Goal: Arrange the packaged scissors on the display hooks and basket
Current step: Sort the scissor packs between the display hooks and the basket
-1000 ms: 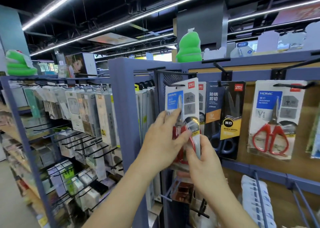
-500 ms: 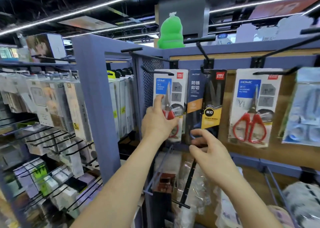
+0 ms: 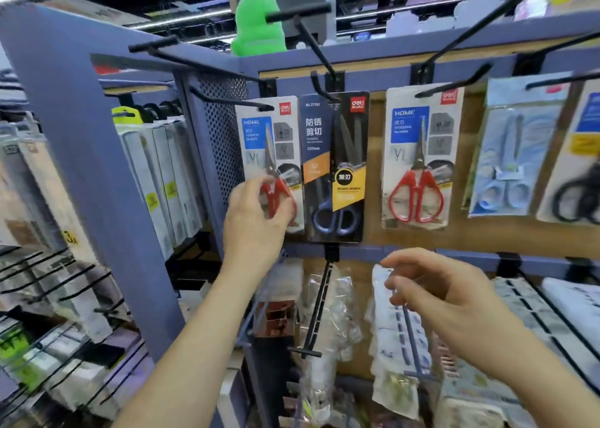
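Observation:
A white pack of red-handled scissors hangs on the leftmost black hook of the board. My left hand holds its lower part, thumb and fingers round the red handles. Beside it on the right hangs a dark pack with blue-black scissors. Further right hang a second red-handled pack, a pale blue pack and a pack of black scissors at the edge. My right hand hovers below the dark pack, fingers loosely curled, holding nothing.
Long black hooks jut out above the packs toward me. A green plush toy sits on top of the blue shelf frame. Boxed goods hang on the left. Bagged items and wire dividers fill the lower shelf.
My right hand has let go of the dark pack's bottom and dropped lower right. The left hand stays on the red-handled pack. The view moved closer to the hooks.

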{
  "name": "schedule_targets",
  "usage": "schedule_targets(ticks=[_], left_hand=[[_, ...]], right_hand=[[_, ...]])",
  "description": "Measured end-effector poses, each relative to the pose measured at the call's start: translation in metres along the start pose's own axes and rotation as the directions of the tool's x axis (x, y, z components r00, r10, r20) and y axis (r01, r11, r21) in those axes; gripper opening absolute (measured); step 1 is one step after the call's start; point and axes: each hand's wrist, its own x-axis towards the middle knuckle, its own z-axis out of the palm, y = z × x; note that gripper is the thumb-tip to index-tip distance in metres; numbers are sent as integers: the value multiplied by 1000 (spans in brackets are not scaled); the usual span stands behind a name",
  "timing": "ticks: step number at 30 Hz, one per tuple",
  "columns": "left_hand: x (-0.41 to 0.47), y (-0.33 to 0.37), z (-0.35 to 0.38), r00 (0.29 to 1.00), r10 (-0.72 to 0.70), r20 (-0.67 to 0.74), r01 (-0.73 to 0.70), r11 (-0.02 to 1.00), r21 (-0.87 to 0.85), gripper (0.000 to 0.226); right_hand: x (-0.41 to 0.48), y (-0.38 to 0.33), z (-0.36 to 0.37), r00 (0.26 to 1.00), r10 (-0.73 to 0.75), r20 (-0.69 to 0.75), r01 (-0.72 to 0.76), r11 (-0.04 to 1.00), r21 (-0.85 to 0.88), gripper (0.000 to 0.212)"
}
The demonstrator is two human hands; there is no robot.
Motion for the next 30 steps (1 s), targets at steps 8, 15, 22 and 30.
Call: schedule_targets(ticks=[8, 15, 22, 30], left_hand=[[-121, 31, 1, 884, 360, 300, -276, 917, -286, 14], [-208, 46, 59, 555, 680, 479, -484, 732, -479, 24], [-318, 54, 144, 198, 656, 729, -406, 731, -548, 24], [-467, 83, 226, -142, 426, 894, -515, 739, -434, 35]], right_hand=[[-69, -4, -25, 996, -8, -89, -1, 996, -94, 19], [-160, 47, -46, 963, 251, -97, -269, 895, -355, 15], [-293, 137, -69, 803, 570, -176, -567, 638, -520, 23], [-507, 231, -100, 398, 857, -327, -905, 309, -290, 50]])
